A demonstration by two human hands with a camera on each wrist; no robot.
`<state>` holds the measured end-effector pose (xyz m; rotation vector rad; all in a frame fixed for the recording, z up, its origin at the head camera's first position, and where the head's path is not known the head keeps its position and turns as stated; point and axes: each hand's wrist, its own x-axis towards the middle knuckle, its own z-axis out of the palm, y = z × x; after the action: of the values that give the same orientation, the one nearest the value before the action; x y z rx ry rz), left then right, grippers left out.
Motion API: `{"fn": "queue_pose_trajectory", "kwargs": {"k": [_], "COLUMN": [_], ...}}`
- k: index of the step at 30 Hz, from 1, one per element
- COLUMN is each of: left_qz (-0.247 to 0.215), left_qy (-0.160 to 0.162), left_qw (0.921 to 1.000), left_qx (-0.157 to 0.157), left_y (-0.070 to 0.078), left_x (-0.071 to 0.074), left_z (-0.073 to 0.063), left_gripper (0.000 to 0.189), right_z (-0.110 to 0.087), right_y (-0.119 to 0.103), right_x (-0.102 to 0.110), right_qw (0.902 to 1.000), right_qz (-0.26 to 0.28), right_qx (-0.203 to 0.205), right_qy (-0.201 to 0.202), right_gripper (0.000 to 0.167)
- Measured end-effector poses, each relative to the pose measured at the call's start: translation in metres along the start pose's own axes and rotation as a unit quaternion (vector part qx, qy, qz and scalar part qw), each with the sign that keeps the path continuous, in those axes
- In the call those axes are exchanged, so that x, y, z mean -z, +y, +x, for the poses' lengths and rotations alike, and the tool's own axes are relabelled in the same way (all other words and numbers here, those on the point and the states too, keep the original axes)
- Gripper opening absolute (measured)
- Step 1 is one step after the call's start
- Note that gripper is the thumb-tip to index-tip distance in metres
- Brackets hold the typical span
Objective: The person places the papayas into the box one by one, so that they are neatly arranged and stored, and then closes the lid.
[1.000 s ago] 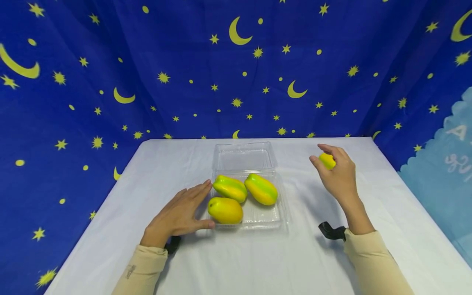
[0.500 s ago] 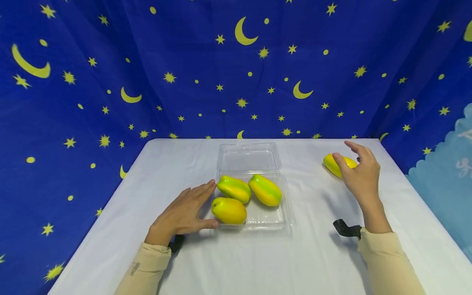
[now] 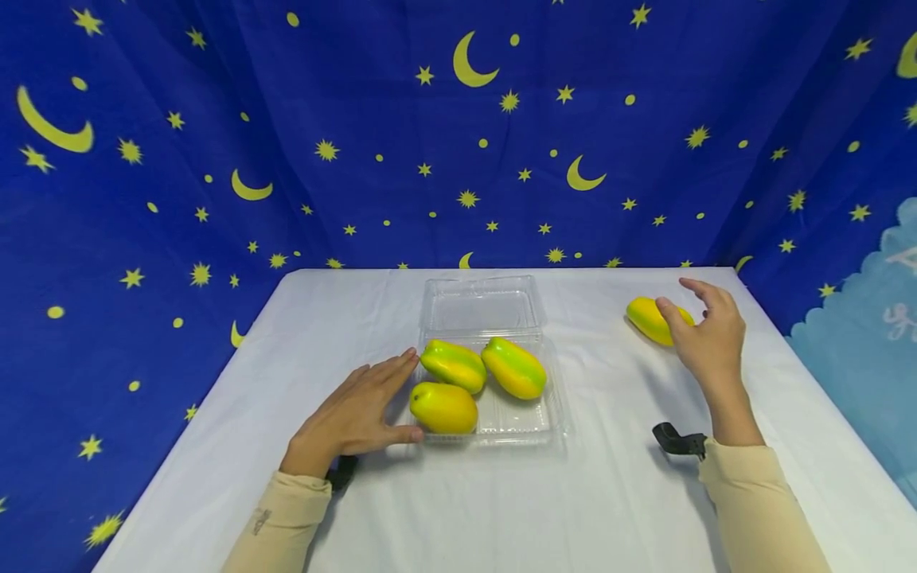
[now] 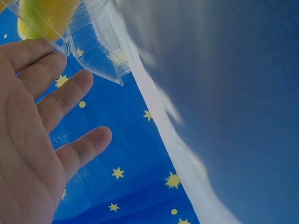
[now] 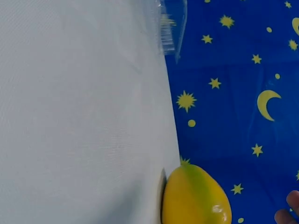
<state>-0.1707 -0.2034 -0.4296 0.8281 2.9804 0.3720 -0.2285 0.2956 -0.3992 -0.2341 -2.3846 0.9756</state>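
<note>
My left hand [image 3: 358, 406] is spread with straight fingers at the left side of a clear plastic clamshell box [image 3: 512, 418]. In the left wrist view its fingertips [image 4: 58, 60] are right at the box's edge. Inside the box lie three yellow-green papayas: one at front left [image 3: 444, 408], one behind it [image 3: 454, 366], one at right [image 3: 514, 368]. Another papaya [image 3: 648, 318] lies on the cloth at back right, partly hidden by my right hand [image 3: 709, 338]. That hand holds nothing; its thumb and fingers are apart, and the right wrist view has fingertips [image 5: 286, 214] clear of the papaya.
The box's lid [image 3: 481, 306] is folded back toward the far edge of the white-covered table [image 3: 587, 509]. A blue curtain with moons and stars [image 3: 401, 119] rises behind and at both sides. Black camera mounts stick out at both wrists.
My right hand has moved to the right, uncovering more of the papaya at back right. The head view has shifted slightly. My left hand stays beside the box.
</note>
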Motion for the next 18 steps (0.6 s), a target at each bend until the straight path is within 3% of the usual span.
{"fn": "queue_pose_trajectory", "kwargs": {"k": [9,18], "left_qz": [-0.001,-0.002], "left_qy": [-0.002,0.002], "left_qw": [1.0,1.0], "left_qx": [0.004,-0.009], "left_y": [-0.001,-0.002], "left_x": [0.001,0.0], "left_z": [-0.003,-0.001], "left_gripper": [0.112,0.11], "right_z": [0.001,0.002], "right_y": [0.009,0.021], "right_x": [-0.006,-0.006], "right_qw": [0.9994,0.999], "right_qz": [-0.008,-0.024], "right_qx": [-0.03,-0.033], "right_qy": [-0.016,-0.021], "right_gripper": [0.063,0.062]}}
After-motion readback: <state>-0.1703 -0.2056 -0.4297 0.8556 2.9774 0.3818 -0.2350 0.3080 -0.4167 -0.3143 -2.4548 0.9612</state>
